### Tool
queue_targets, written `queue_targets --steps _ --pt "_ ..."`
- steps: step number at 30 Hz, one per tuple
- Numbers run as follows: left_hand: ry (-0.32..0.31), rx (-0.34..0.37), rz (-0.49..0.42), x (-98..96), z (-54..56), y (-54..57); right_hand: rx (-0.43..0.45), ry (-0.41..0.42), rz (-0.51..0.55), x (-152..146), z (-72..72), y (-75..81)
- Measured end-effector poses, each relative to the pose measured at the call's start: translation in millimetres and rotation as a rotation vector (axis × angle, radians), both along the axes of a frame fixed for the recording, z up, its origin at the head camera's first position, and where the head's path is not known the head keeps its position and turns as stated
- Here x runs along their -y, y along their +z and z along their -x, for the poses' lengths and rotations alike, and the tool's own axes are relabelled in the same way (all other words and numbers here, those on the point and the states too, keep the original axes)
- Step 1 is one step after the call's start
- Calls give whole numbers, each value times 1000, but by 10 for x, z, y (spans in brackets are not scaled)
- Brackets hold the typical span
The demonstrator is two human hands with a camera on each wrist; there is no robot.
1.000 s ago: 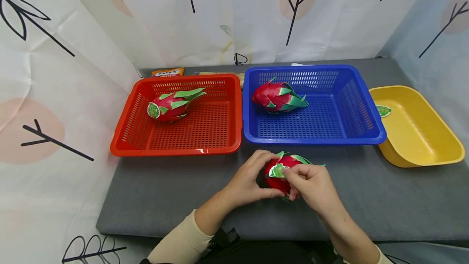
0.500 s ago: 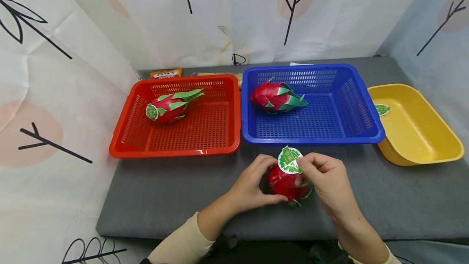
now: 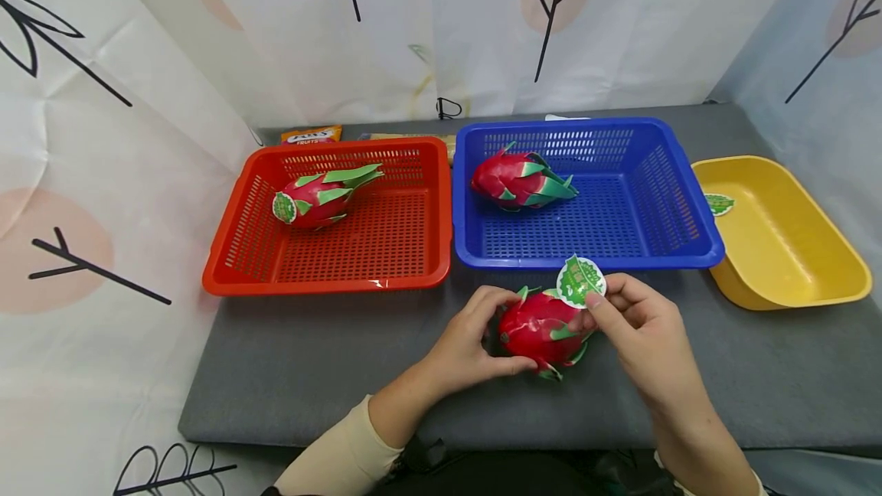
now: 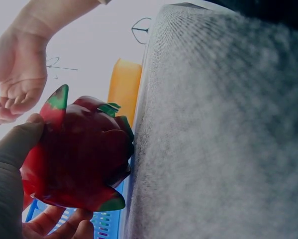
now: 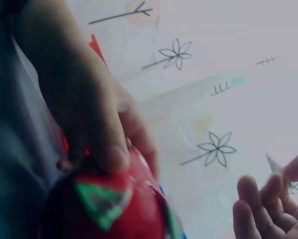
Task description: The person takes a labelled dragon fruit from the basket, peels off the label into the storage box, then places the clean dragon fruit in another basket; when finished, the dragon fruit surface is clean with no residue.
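My left hand (image 3: pixel 472 347) grips a red dragon fruit (image 3: pixel 534 331) with green-tipped scales, thumb on the near side and fingers on the far side. Between thumb and fingers my right hand (image 3: pixel 637 327) pinches a round green-and-white sticker (image 3: pixel 581 282), held above the leafy end of the fruit. Seen from the left wrist, the same dragon fruit (image 4: pixel 79 154) has the left thumb across it, and the right hand (image 4: pixel 22 74) is off to one side. In the right wrist view the sticker (image 5: pixel 274 165) shows edge-on in the right fingers.
A red basket (image 3: pixel 324 289) holds a dragon fruit (image 3: pixel 320 197) with a round sticker on its end. Beside it, a blue basket (image 3: pixel 586 263) holds another dragon fruit (image 3: pixel 520 178). A yellow bin (image 3: pixel 792 251) with a green sticker (image 3: pixel 720 204) stands right. An orange packet (image 3: pixel 311 135) lies behind.
The right hand has peeled the sticker off the fruit and drawn it up and to the right. The left hand has kept its grip while the fruit has turned.
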State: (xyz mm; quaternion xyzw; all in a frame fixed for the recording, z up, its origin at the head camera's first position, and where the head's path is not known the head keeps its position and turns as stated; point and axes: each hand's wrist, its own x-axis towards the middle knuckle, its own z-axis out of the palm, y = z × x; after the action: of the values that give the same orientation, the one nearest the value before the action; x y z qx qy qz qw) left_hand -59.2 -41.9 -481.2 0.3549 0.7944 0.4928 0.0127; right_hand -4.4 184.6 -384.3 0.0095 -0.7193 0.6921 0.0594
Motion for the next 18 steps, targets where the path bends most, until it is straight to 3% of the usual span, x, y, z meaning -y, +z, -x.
queue_targets --steps 10,18 --pt "10 24 1 14 -9 -1 -41 40 103 -482 107 14" --pt "9 18 5 5 -17 9 -82 -23 127 -880 196 87"
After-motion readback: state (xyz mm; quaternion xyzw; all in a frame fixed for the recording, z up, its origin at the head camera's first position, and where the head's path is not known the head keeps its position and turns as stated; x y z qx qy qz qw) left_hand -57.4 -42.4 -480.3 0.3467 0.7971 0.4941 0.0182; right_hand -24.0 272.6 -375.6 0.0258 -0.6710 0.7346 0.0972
